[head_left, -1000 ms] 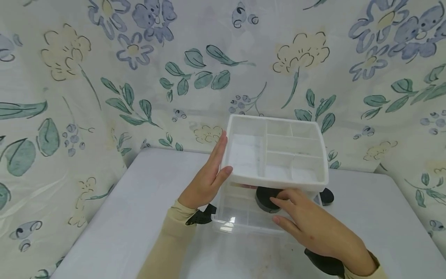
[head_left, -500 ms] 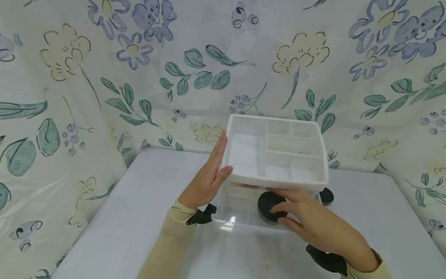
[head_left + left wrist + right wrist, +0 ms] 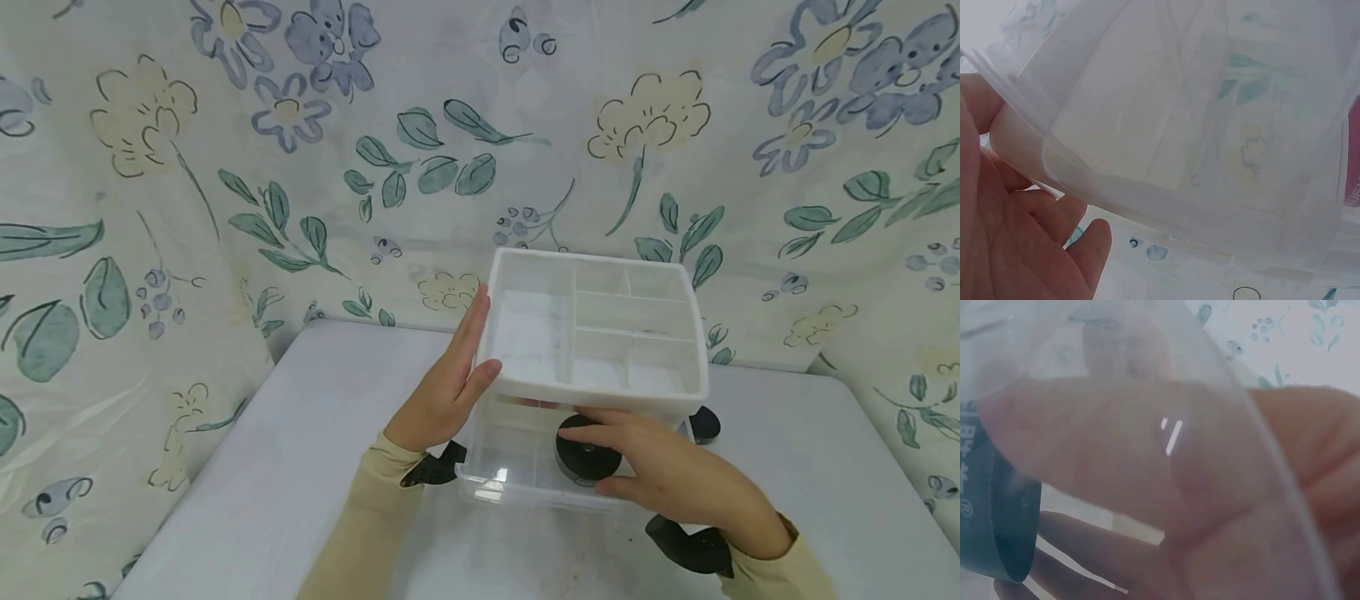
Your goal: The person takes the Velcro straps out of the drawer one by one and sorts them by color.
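A white storage box [image 3: 600,390] sits on the pale worktop [image 3: 322,433], its top split into one long compartment on the left and several smaller ones on the right. A clear drawer [image 3: 510,458] juts out from the front, below that top. The right hand [image 3: 667,462] grips a round black jar [image 3: 591,462] over the right part of the drawer, thumb at the near edge and a finger across the top; whether the jar rests on the drawer's bottom or is held just above it is hard to tell from here. The right wrist view shows white lettering on the jar's side, seen beside the clear plastic. The left hand [image 3: 441,396] lies against the left side of the box, fingers extended along it and the thumb at the front corner. Another black thing [image 3: 705,426] lies on the worktop just beside the box, on its right. A red patch [image 3: 1353,156] with pale letters shows at the edge of the left wrist view. Both wrists wear a black strap [image 3: 435,467], with cream sleeves [image 3: 371,508] behind. Flowered sheeting [image 3: 420,217] hangs round the worktop.
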{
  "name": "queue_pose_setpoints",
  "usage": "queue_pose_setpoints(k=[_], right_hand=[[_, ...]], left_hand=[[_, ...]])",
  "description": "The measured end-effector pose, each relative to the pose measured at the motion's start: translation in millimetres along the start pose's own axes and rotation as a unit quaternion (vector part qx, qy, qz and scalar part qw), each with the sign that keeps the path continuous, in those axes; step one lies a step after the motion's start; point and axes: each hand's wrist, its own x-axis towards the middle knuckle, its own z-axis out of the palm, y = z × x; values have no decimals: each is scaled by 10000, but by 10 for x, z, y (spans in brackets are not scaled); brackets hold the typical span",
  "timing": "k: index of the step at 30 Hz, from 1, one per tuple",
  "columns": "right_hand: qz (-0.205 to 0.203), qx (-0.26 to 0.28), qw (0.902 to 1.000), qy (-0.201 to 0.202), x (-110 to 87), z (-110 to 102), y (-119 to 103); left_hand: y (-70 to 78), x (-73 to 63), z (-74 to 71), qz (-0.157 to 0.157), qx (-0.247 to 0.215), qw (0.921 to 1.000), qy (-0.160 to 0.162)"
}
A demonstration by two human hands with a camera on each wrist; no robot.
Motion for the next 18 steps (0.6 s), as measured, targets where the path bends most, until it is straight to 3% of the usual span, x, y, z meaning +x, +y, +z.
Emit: queue_pose_setpoints(k=[9,18], right_hand=[[161,-411,9987,252,29,48,-28],[281,-263,9988,304,-3,41,-14]], left_hand=[[6,0,8,102,-8,9999,46],[-10,0,5,76,-11,10000,30]])
